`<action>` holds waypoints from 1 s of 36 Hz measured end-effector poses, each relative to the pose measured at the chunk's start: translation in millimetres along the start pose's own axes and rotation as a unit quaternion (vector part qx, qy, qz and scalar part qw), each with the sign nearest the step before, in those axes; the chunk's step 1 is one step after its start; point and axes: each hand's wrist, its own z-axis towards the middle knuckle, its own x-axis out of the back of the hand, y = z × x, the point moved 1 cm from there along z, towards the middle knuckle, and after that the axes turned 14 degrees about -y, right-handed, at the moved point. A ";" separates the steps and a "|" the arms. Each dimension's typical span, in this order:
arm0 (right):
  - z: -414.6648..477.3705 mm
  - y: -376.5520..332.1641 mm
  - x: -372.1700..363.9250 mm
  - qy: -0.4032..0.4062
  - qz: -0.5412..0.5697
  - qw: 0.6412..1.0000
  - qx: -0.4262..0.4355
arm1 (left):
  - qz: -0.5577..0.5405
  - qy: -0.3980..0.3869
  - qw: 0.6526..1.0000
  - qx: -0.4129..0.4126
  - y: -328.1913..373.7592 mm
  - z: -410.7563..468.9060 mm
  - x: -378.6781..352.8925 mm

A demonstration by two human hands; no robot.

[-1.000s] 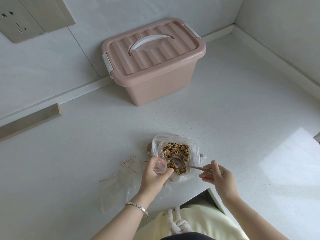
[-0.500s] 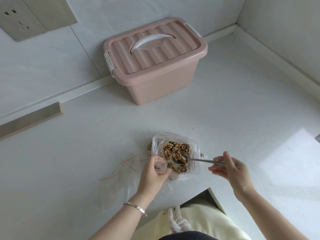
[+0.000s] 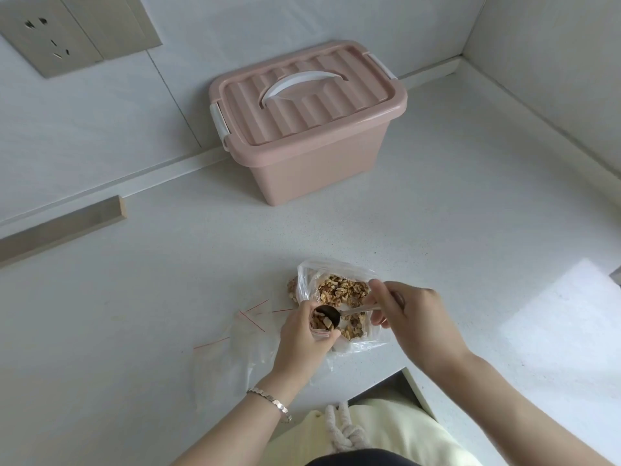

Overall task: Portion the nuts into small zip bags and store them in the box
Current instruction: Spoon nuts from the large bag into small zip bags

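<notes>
Left hand (image 3: 304, 334) pinches small bag (image 3: 319, 326) open at its mouth; right hand (image 3: 408, 312) grips spoon (image 3: 339, 314), tipping nuts (image 3: 342, 292) in. Bag thin, floppy, likely slippery: hold by the rim.

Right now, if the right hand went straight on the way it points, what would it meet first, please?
Most likely the small clear red-striped zip bag that the left hand grips; depth is unclear.

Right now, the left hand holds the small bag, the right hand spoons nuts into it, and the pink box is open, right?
No, the head view shows the pink box closed, lid on. The left hand holds the small bag and the right hand spoons nuts into it.
</notes>
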 end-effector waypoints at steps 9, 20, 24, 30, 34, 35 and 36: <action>-7.3 6.5 -6.2 0.045 -0.147 0.970 0.190 | -0.016 0.005 1.000 -0.019 0.3 -0.1 -0.3; -14.1 18.0 0.7 0.059 -0.121 0.973 0.186 | -0.016 -0.024 0.999 -0.017 -5.3 1.6 -0.7; -14.0 19.9 9.4 0.044 0.005 0.995 0.088 | -0.037 -0.035 0.999 -0.015 -2.8 0.4 1.3; -9.5 37.7 31.4 0.065 0.223 0.972 -0.041 | -0.104 -0.044 0.993 -0.030 2.0 -8.9 8.5; -11.7 48.8 35.8 0.062 0.255 0.963 -0.059 | -0.111 -0.046 0.992 -0.034 0.4 -12.2 10.8; -12.4 50.6 35.4 0.059 0.252 0.964 -0.059 | -0.105 -0.050 0.993 -0.035 -0.5 -12.2 10.8; -13.3 51.8 35.0 0.058 0.247 0.965 -0.058 | -0.098 -0.053 0.993 -0.037 -1.6 -12.0 10.7</action>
